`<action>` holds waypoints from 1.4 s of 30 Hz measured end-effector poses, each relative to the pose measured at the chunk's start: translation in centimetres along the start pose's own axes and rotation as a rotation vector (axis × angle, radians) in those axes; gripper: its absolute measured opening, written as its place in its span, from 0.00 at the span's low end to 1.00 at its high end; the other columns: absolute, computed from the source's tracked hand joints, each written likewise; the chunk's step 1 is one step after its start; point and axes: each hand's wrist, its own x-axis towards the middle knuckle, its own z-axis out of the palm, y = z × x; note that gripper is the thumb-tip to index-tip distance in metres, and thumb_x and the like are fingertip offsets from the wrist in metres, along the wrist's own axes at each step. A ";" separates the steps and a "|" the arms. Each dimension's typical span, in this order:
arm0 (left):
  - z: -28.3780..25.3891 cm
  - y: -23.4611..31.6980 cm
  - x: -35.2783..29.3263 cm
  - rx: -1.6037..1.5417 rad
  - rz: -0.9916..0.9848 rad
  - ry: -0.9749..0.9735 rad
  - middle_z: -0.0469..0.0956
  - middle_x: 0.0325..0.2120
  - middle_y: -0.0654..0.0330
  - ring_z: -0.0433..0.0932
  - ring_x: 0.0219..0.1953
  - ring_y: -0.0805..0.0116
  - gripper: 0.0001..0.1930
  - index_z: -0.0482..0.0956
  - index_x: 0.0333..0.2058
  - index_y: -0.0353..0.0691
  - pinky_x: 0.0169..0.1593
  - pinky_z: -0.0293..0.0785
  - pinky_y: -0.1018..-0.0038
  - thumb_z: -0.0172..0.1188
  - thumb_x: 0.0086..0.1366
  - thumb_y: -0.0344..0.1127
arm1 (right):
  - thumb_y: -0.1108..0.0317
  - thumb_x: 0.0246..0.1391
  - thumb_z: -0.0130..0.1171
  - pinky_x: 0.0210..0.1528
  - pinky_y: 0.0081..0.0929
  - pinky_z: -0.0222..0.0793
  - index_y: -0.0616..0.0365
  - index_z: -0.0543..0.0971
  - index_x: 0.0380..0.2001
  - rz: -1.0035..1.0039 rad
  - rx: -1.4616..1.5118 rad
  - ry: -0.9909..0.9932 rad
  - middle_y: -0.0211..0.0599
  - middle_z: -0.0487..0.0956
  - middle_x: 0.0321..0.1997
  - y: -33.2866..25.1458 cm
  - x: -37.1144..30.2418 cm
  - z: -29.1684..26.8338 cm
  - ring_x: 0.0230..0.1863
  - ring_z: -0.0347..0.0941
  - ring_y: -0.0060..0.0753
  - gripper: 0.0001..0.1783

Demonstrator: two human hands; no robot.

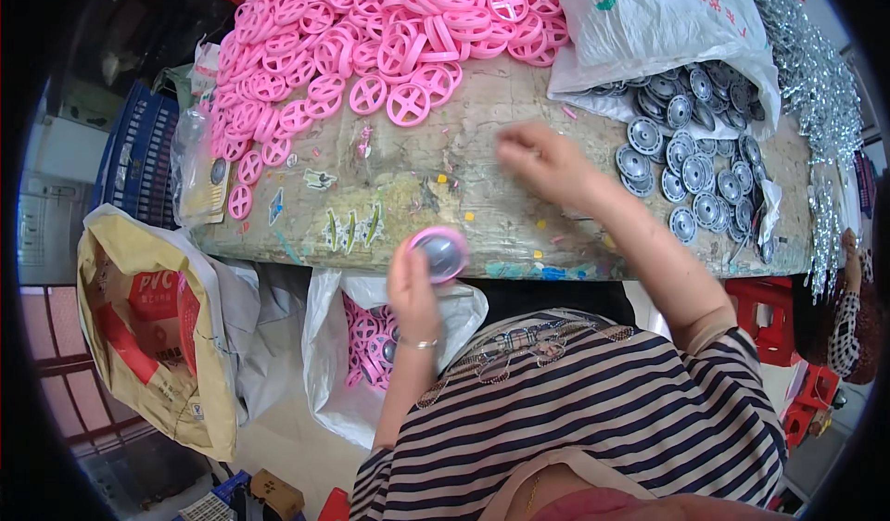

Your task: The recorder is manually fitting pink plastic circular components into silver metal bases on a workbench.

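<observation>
My left hand (pixel 413 297) is closed on a pink plastic wheel with a grey disc set in it (pixel 443 254), held just over the table's near edge. Above the middle of the table is my right hand (pixel 549 161); its fingers are smeared by motion, and whether they hold anything does not show. To its right lie loose grey hubcap-like discs (pixel 691 173), and more spill from the mouth of a white woven sack (pixel 663 25). A large heap of pink spoked wheels (pixel 371 30) covers the far left part of the table.
Stickers (pixel 354 228) and small coloured scraps dot the worn tabletop (pixel 501 90). Below its near edge hangs a white bag (pixel 324 363) with pink wheels inside. A tan paper sack (pixel 199 336) stands left, near blue crates (pixel 139 155). Silver tinsel (pixel 825 122) hangs at right.
</observation>
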 end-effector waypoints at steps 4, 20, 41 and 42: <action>-10.2 -3.6 -1.0 0.456 0.280 0.276 0.76 0.38 0.60 0.74 0.36 0.71 0.13 0.76 0.43 0.32 0.43 0.70 0.77 0.46 0.70 0.36 | 0.59 0.56 0.57 0.52 0.32 0.66 0.63 0.70 0.52 -0.241 -0.502 0.385 0.49 0.72 0.51 3.9 9.3 -4.6 0.52 0.69 0.45 0.26; -2.6 -1.5 1.1 0.405 0.339 -0.211 0.73 0.44 0.52 0.74 0.45 0.68 0.13 0.71 0.48 0.31 0.42 0.74 0.76 0.45 0.69 0.28 | 0.70 0.54 0.56 0.41 0.35 0.70 0.62 0.76 0.40 -0.396 -0.350 0.303 0.45 0.78 0.39 2.9 7.8 -6.2 0.40 0.75 0.46 0.11; 7.1 -0.3 3.6 -0.282 -0.181 -0.545 0.74 0.45 0.49 0.79 0.42 0.49 0.21 0.60 0.57 0.35 0.39 0.82 0.66 0.42 0.72 0.41 | 0.68 0.51 0.59 0.52 0.37 0.64 0.65 0.75 0.45 -0.081 -0.738 0.367 0.47 0.73 0.48 5.6 -8.0 -9.1 0.49 0.67 0.51 0.18; 7.0 -0.6 3.7 -0.371 -0.186 -0.562 0.73 0.46 0.48 0.78 0.44 0.48 0.21 0.59 0.57 0.35 0.41 0.82 0.65 0.42 0.72 0.41 | 0.68 0.51 0.59 0.52 0.37 0.64 0.65 0.75 0.45 -0.086 -0.732 0.361 0.47 0.73 0.48 5.8 -7.4 -9.0 0.49 0.67 0.51 0.18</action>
